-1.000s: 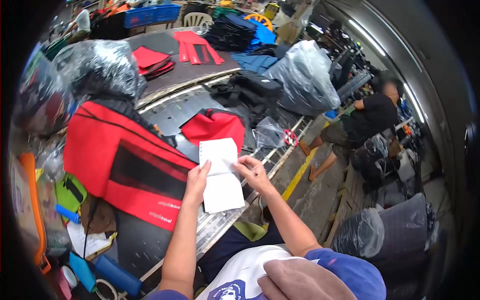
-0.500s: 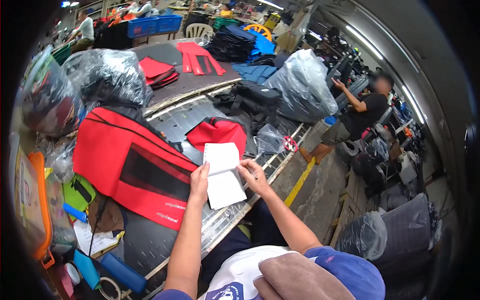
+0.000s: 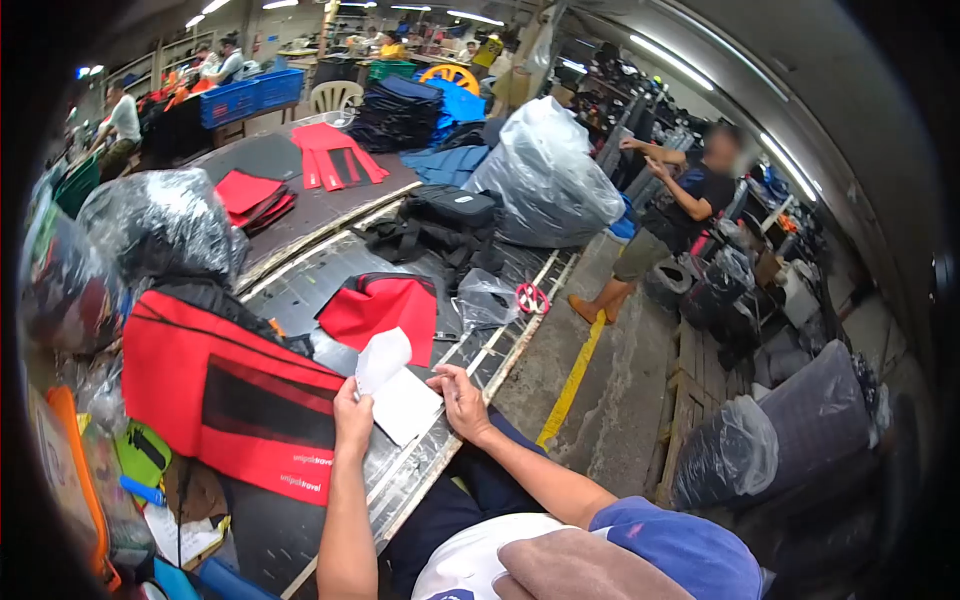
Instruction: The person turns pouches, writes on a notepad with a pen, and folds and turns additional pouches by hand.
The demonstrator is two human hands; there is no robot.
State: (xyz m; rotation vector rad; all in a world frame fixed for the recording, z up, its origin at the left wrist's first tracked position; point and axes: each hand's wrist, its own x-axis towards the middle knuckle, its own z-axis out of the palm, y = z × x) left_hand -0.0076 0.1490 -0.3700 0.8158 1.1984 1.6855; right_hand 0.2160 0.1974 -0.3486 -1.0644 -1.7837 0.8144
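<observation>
My left hand point(image 3: 352, 415) grips the left side of a small white notepad point(image 3: 408, 410), thumb on top. The upper page is lifted and bends over the pad, whose visible pages look blank. My right hand point(image 3: 463, 405) is beside the pad's right edge, fingers curled round a thin thing that looks like a pen. Left of the pad lies a large red bag piece point(image 3: 160, 365) with a black mesh panel and "unipaktravel" print. Just beyond the pad a folded red fabric piece point(image 3: 395, 305) rests on the worktable point(image 3: 300, 265).
A black bag point(image 3: 450, 205) and red-handled scissors point(image 3: 532, 298) lie farther along the table. A big plastic-wrapped bundle point(image 3: 550, 175) stands at its far end. Another person point(image 3: 690, 190) stands in the aisle at right. An orange-rimmed bin point(image 3: 80, 490) sits at left.
The notepad's upper page has lifted and folded over. My right hand has come off the page to beside the pad. The view has shifted, and the other person now has both hands raised together.
</observation>
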